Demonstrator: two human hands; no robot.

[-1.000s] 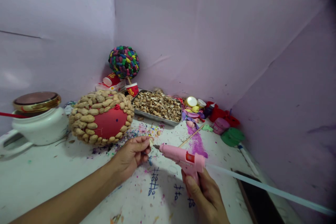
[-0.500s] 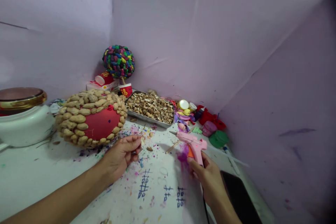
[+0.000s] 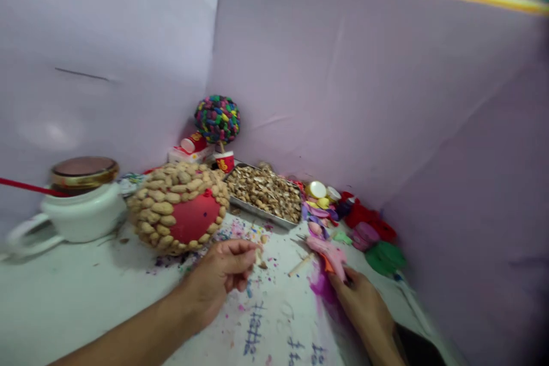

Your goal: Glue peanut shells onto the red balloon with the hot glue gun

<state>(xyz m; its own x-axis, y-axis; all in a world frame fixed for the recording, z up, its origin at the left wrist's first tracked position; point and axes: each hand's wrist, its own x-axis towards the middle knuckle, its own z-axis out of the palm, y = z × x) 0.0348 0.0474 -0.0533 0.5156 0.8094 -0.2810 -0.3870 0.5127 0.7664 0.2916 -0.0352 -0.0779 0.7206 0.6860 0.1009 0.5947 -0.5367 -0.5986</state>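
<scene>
My left hand (image 3: 231, 269) pinches a small pale shell piece (image 3: 258, 256) between thumb and fingertips, above the speckled white table (image 3: 274, 320). My right hand (image 3: 358, 297) is wrapped round the handle of a pink glue gun (image 3: 329, 254) with an orange trigger; its nozzle points up and left. Left of centre sits a red balloon (image 3: 195, 218) largely covered with whole peanuts (image 3: 158, 211), a bare red patch facing me. Behind the hands, a metal tray (image 3: 274, 218) holds many broken shells (image 3: 266, 189).
A white pot (image 3: 86, 220) with a brown glass lid (image 3: 84, 168) stands at left. A multicoloured ball (image 3: 218, 120) rises from a red cup (image 3: 225, 161) behind. Clay tubs, including a green one (image 3: 385, 257), crowd the right rear. A dark flat object (image 3: 418, 349) lies near my right forearm.
The view has shifted, so the table objects appear farther right and somewhat lower, and more of the white pot shows. The glue gun looks tilted more to the left. Both hands keep their holds.
</scene>
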